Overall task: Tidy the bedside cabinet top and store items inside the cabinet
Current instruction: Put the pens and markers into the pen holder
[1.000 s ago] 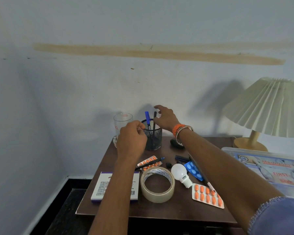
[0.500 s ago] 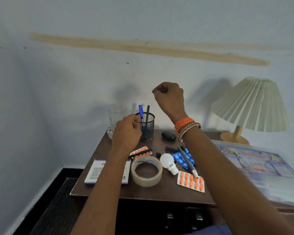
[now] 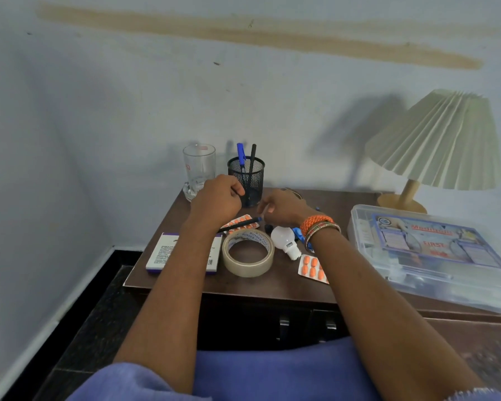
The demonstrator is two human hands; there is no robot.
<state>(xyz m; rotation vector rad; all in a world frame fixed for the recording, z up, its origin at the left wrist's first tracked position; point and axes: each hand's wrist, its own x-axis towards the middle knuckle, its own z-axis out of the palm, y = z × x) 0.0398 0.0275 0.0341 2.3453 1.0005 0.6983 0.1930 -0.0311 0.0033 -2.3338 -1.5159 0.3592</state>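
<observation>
A black mesh pen holder [image 3: 250,180] stands at the back of the dark wooden cabinet top [image 3: 266,286] with a blue pen [image 3: 240,153] and a black pen [image 3: 253,157] in it. My left hand [image 3: 217,198] is curled into a fist, its thumb side touching the holder's left wall. My right hand [image 3: 284,209] hovers low over the tabletop right of the holder, fingers loosely curled and blurred, nothing visible in them. Below the hands lie a black pen [image 3: 239,224] across an orange pill strip [image 3: 245,220], a tape roll [image 3: 248,253], a white bulb [image 3: 282,238] and another orange pill strip [image 3: 313,269].
A glass [image 3: 198,169] stands left of the holder. A white box [image 3: 162,253] lies at the front left. A clear first-aid box [image 3: 431,250] fills the right side, with a pleated lamp [image 3: 437,140] behind it. Cabinet door handles [image 3: 284,322] show below the top.
My right hand rose from the holder's rim, then dropped to the tabletop right of the holder. My left hand slid from the rim down the holder's side.
</observation>
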